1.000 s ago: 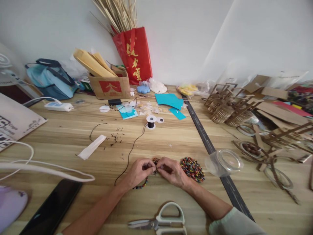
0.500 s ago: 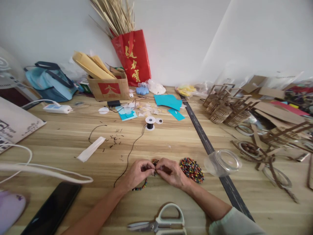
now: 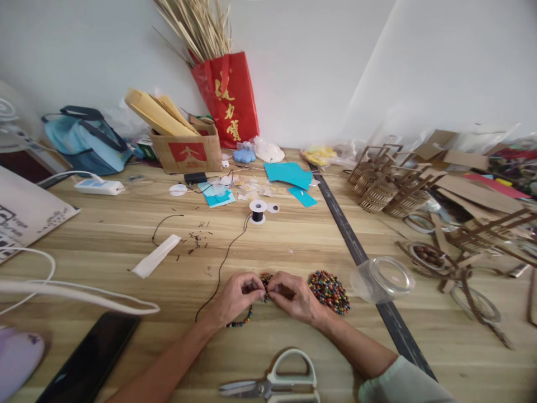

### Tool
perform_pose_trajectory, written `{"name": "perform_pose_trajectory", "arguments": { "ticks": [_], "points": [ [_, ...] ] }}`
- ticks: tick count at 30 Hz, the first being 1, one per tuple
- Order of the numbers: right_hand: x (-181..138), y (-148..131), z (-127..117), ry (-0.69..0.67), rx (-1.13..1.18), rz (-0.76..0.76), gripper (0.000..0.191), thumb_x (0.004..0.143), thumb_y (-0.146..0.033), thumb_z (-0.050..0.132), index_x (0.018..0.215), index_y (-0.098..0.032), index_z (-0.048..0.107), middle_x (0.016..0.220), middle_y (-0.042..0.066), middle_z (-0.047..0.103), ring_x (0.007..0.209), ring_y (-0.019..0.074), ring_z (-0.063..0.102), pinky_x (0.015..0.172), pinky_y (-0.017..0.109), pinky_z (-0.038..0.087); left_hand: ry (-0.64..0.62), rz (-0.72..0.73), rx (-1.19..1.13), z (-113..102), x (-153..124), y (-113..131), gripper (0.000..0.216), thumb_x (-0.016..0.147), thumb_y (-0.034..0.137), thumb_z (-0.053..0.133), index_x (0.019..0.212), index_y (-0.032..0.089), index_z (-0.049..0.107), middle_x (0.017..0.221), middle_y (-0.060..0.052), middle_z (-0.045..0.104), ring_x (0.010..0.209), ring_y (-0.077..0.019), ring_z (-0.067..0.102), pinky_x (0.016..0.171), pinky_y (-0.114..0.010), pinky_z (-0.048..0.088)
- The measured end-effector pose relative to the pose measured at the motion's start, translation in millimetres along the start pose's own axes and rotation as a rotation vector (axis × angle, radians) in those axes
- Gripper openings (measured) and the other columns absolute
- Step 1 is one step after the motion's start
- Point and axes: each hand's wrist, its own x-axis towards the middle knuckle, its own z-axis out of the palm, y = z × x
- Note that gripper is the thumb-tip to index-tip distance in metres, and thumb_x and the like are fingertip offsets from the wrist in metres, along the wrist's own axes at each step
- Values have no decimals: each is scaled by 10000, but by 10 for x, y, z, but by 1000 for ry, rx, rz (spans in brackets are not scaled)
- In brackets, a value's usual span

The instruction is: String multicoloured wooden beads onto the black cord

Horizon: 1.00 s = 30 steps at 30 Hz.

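Both hands meet at the front middle of the table, thumb and finger of each pinched together, tips almost touching. My left hand point(image 3: 235, 296) is shut on a string of colourful beads point(image 3: 241, 323), which loops out below its palm. My right hand point(image 3: 294, 295) pinches something too small to make out. More small beads point(image 3: 265, 278) show between and behind the fingertips. Black cord point(image 3: 222, 263) trails from a white-flanged spool point(image 3: 257, 212) down to the left wrist. Right of my right hand lies a coiled heap of multicoloured beads point(image 3: 329, 292).
Scissors point(image 3: 289, 378) lie between my forearms. A clear plastic jar point(image 3: 386, 279) rests on its side at the right, near bamboo baskets point(image 3: 377, 187). Leftward are a phone point(image 3: 90, 358), white cable point(image 3: 84, 294) and white paper strip point(image 3: 157, 256). Blue cards point(image 3: 289, 174) lie farther back.
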Motion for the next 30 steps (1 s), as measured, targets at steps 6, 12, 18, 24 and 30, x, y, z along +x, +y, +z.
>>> {"name": "perform_pose_trajectory", "arguments": {
  "ticks": [6,12,18,24,30],
  "points": [
    [-1,1,-2,-6,9,22,189,937,-305,561,845,-156,632,722,42,610,593,118,543,518,195,426,5,7,11,-3,4,-3,146,731,291,651,697,157,602,612,18,563,590,-120,485,577,-225,381],
    [-1,7,-7,-10,-2,12,183,937,-295,561,841,-159,635,725,43,608,601,124,546,523,200,422,8,5,32,-2,-7,15,104,729,247,628,693,151,609,610,17,554,589,-118,475,570,-221,377],
    [9,7,-9,-18,-12,-11,220,956,-324,552,838,-159,638,736,47,610,625,129,558,549,210,446,14,8,36,1,-7,0,98,730,242,630,694,152,617,618,15,562,599,-120,485,573,-219,382],
    [14,7,-19,-27,-17,-20,208,952,-318,561,846,-161,647,736,49,609,634,135,561,547,216,441,6,-2,44,0,-5,4,110,724,259,626,691,154,615,613,16,559,589,-122,478,574,-225,375],
    [13,15,-10,-25,-3,-30,188,943,-297,576,839,-162,655,734,48,614,644,138,568,557,220,436,-7,3,50,2,-15,1,113,736,261,613,704,154,626,628,11,572,608,-126,486,588,-227,380]
  ]
}}
